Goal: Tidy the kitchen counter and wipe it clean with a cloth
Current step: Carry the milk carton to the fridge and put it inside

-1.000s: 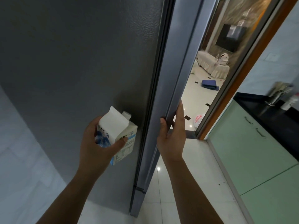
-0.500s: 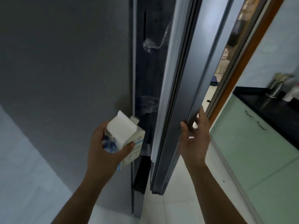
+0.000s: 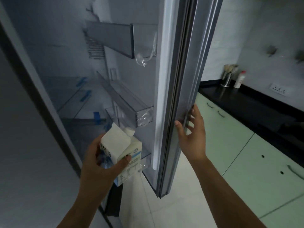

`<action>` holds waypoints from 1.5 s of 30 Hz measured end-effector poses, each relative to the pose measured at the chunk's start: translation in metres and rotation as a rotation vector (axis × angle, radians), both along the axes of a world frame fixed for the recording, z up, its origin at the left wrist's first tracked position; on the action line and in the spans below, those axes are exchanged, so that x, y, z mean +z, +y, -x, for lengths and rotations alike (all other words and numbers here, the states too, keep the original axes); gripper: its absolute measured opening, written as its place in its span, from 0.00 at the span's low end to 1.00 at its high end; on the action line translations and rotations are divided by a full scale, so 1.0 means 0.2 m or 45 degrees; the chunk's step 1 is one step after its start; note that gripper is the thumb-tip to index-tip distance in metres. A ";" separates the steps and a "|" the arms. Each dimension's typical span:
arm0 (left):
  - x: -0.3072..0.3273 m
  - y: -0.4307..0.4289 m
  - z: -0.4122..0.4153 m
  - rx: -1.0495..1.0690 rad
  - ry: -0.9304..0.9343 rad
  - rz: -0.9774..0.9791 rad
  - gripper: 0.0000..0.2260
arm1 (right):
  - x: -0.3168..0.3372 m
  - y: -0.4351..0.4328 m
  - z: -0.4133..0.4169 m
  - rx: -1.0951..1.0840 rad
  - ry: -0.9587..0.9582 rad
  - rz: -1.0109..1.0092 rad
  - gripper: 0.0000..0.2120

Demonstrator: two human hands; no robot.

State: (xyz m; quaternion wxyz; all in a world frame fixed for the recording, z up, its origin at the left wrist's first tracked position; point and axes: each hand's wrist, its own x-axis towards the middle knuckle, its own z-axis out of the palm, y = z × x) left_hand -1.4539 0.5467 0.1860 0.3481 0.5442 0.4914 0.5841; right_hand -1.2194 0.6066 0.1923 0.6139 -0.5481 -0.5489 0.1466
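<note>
I see my left hand wrapped around a small white gable-top carton with blue print; the thumb lies across its front face and the other fingers curl round its far side, so the grip is firm and the carton sits tilted, its white screw cap pointing up and away from my palm. Just beyond the cap, past my fingertips, hangs the clear plastic door bin on the inside of the tall grey refrigerator door, with crinkled film on its front corner. A second, higher door bin hangs well above my knuckles.

My right hand is spread wide, fingers fanned, with the thumb on the near face of the door's edge and the fingertips on its outer side; I can see the palm standing a little off the metal, so it steadies the door rather than clamps it. The door stands open, edge-on to me, between my two hands.

To the left of the carton, past my left fingers, the dim refrigerator interior shows glass shelves with strips of blue tape.

Out beyond my right fingers runs the black kitchen counter over pale green cabinet fronts. At its far end stand a steel utensil holder and, just beside it, a white bottle with a red cap. The pale tiled floor lies under both forearms.
</note>
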 end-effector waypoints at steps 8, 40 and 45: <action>0.02 0.18 -0.27 -0.062 -0.015 0.056 0.29 | 0.06 0.10 -0.29 -0.066 -0.188 -0.025 0.29; 0.07 0.78 -0.76 0.066 0.095 -0.017 0.36 | 0.13 0.96 -0.81 0.235 -0.597 -0.251 0.07; 0.07 1.04 -0.88 0.077 0.038 -0.032 0.33 | 0.12 1.14 -0.88 0.144 -0.603 -0.250 0.09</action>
